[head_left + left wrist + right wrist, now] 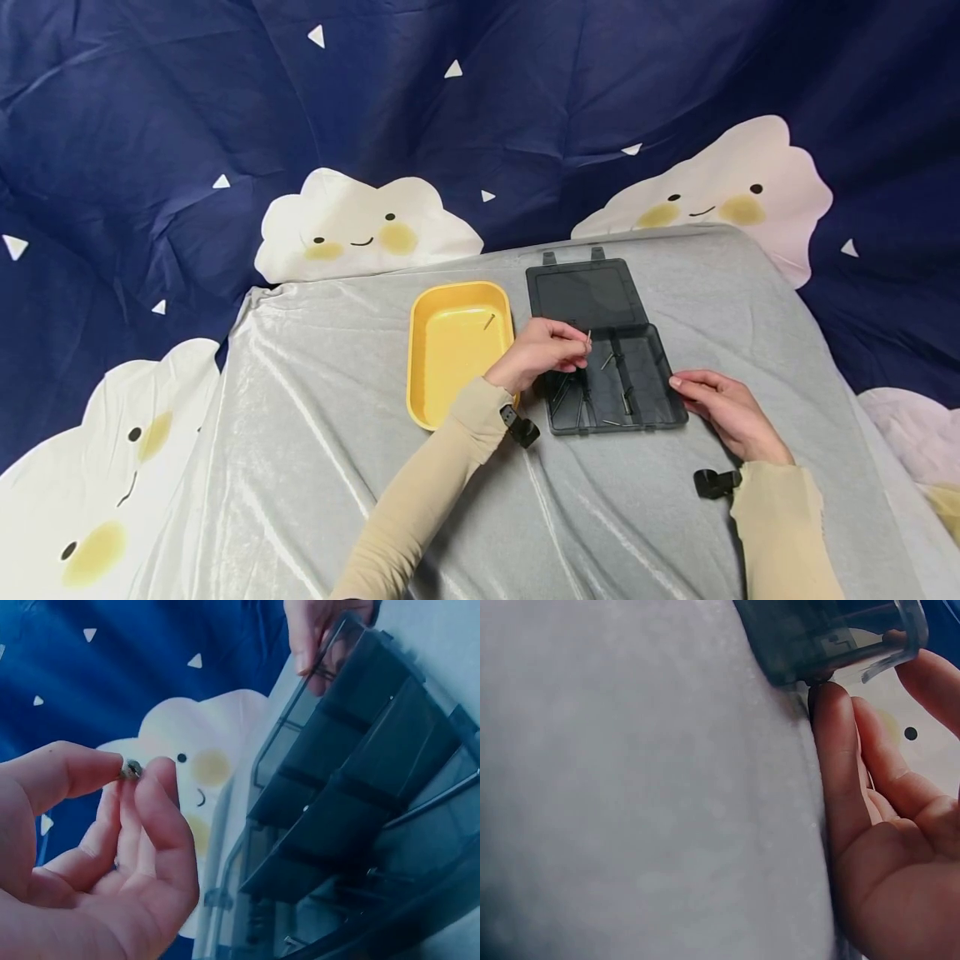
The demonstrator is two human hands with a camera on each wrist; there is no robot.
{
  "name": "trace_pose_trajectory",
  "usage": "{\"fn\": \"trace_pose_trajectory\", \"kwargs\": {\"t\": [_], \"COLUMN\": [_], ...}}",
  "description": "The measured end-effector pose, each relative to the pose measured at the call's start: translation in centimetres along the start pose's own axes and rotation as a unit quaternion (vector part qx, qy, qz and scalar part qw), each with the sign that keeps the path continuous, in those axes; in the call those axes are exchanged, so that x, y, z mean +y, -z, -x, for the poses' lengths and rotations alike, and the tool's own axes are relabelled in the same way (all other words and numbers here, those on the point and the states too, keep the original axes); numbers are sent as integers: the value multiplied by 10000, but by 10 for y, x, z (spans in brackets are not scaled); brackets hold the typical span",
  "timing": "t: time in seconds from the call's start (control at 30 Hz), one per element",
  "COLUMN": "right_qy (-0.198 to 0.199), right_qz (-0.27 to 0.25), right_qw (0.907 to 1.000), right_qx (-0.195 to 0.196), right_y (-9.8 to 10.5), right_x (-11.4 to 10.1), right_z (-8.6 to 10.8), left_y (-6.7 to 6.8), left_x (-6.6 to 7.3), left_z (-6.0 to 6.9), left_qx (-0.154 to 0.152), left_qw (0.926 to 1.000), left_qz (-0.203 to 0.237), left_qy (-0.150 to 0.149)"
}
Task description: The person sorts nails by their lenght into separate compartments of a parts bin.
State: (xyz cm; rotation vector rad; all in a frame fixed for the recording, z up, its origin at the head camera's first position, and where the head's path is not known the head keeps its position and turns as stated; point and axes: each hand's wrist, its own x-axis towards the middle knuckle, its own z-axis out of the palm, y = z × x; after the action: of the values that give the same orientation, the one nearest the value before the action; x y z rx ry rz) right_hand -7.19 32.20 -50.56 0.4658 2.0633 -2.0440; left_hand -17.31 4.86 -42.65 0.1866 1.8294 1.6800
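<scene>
My left hand (551, 346) is above the left part of a dark, see-through plastic box (667, 417), which lies with its lid (587, 292) folded back. Thumb and forefinger pinch a small metal screw (131, 769), seen nearly end-on in the left wrist view; the fingers hide much of it. At the box's right side my right hand (727, 408) holds the wall, one digit at the rim and another low by the bottom corner. Several thin metal pieces, among them a screw (627, 403), lie in the box between its dividers (352, 780).
Left of the box stands a yellow tray (416, 367) with one screw (489, 322) inside, partly behind my left forearm. Wrinkled grey cloth (315, 367) covers the table. Behind it hangs a dark blue curtain (420, 125) with clouds and triangles.
</scene>
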Motion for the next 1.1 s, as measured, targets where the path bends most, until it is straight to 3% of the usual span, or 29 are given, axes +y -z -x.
{"fn": "trace_pose_trajectory", "kwargs": {"t": [0.2,0.47,1.1], "right_qy": [-41,-75,-39], "right_qz": [40,155,17], "right_qw": [10000,9999,10000], "right_qx": [-29,-18,12], "right_y": [0,0,0], "right_x": [-1,-2,1], "right_z": [0,0,-1], "left_y": [-8,-15,-26], "left_x": [-7,-15,-29], "left_z": [1,-1,-1], "left_qx": [67,134,347], "left_qw": [9998,9995,9950], "left_qz": [-31,-280,-875], "left_qy": [205,87,317]}}
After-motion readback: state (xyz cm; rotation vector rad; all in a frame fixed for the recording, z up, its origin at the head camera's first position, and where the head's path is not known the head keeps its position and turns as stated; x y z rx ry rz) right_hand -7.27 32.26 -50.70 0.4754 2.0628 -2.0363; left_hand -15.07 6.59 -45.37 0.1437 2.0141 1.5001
